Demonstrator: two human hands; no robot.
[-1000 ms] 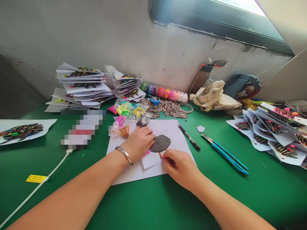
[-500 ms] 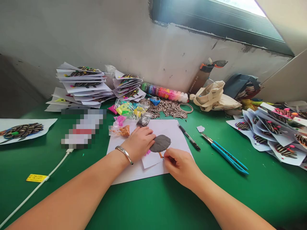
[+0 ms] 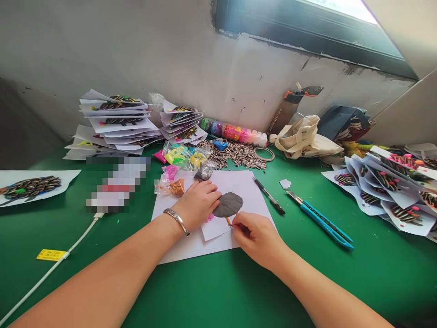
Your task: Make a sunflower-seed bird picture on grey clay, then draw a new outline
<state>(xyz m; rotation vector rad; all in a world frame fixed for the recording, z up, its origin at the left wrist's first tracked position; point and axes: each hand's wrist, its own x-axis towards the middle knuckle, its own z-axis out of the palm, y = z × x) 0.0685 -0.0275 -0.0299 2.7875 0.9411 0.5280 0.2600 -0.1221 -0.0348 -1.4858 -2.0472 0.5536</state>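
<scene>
A dark grey oval of flattened clay [image 3: 228,205] lies on a small white paper [image 3: 212,233], which rests on a larger white sheet [image 3: 193,251]. Beneath the oval's lower edge sticks out a thin orange clay strip [image 3: 228,222]. My left hand [image 3: 200,202], a silver bracelet on its wrist, lies flat on the paper with fingertips at the oval's left edge. A bit of pink clay [image 3: 210,218] peeks out beside it. My right hand [image 3: 255,236] is closed in a pinch at the oval's lower right, next to the orange strip; whatever its fingertips hold is hidden.
Bagged clay [image 3: 177,154], striped sunflower seeds [image 3: 239,155] and a tape ring [image 3: 265,154] lie behind the sheet. To the right are a black pen [image 3: 269,196] and a blue utility knife [image 3: 322,221]. Stacks of seed pictures [image 3: 119,120] stand left; more cards [image 3: 372,182] lie right.
Almost nothing differs. My right fingertips have shifted very slightly at the orange strip; my left hand stays where it was.
</scene>
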